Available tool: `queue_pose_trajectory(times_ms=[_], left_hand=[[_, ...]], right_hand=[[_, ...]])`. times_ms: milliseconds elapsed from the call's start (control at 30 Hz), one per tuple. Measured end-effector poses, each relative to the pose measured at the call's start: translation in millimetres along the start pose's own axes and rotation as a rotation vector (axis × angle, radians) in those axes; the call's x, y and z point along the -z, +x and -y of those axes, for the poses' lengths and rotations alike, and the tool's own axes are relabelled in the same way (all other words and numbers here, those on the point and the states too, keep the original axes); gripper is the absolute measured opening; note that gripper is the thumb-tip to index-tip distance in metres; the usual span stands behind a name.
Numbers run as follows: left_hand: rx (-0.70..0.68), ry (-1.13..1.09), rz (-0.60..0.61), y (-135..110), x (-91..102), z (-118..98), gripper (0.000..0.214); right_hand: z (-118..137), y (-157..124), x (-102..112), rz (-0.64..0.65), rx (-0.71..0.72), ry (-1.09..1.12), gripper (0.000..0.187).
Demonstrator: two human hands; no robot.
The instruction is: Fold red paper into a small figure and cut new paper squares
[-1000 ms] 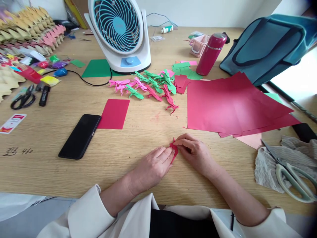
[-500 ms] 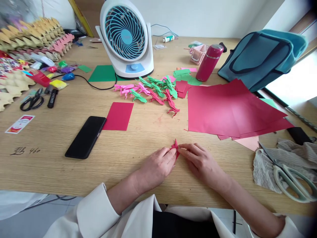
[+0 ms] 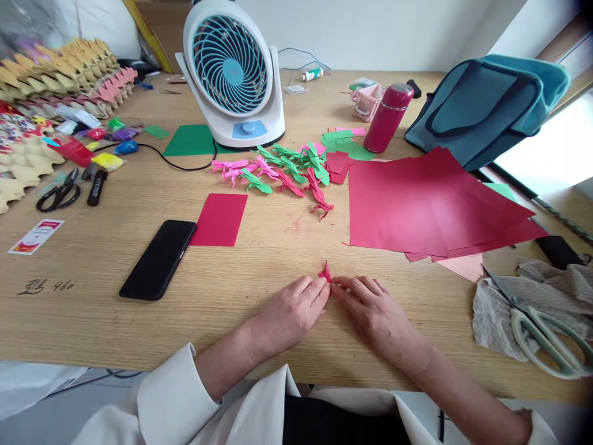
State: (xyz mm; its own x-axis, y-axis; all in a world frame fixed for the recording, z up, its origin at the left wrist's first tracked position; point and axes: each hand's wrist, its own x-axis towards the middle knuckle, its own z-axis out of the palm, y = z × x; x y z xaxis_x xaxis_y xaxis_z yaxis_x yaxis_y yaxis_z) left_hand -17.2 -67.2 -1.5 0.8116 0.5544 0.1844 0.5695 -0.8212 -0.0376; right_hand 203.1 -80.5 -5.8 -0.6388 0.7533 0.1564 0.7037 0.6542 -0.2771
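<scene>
Left hand [image 3: 291, 309] and right hand [image 3: 370, 309] pinch a red fold [image 3: 325, 272] on the table [image 3: 259, 259], each grip closed on it mid-crease. The next crease likely needs aligned edges.

**Both hands low, fingertip to fingertip**

Left hand [image 3: 290, 312] sits palm down, knuckles up, fingers stretched in toward the middle, thumb mostly out of sight. Right hand [image 3: 370, 309] pretty much mirrors it from the other side, fingers bunched in a pinch and the tips meeting the left's. Wrists look flat. Left forearm [image 3: 227, 364] and right forearm [image 3: 454, 395] are bare and angle in like a V.
</scene>
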Motion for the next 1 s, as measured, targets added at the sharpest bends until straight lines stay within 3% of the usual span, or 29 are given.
queue_pose_trajectory(times_ms=[167,467,667,900,1000], left_hand=[[0.047,-0.044,-0.007,2.7,0.2,4.2,0.041],[0.027,0.04,0.102,12.3,5.5,12.8,0.048],[0.084,0.043,0.077,18.1,1.2,16.6,0.049],[0.171,-0.088,0.053,19.0,-2.6,18.7,0.048],[0.144,-0.228,0.062,13.6,2.0,26.5,0.061]], right_hand=[[0.5,-0.3,-0.4,-0.012,0.009,-0.008,0.045],[1.0,0.9,-2.6,-0.01,0.02,-0.016,0.045],[1.3,2.3,-2.3,-0.014,0.068,-0.047,0.046],[0.0,2.5,-1.0,-0.019,0.094,-0.09,0.04],[-2.0,2.7,-1.0,-0.021,0.101,-0.097,0.037]])
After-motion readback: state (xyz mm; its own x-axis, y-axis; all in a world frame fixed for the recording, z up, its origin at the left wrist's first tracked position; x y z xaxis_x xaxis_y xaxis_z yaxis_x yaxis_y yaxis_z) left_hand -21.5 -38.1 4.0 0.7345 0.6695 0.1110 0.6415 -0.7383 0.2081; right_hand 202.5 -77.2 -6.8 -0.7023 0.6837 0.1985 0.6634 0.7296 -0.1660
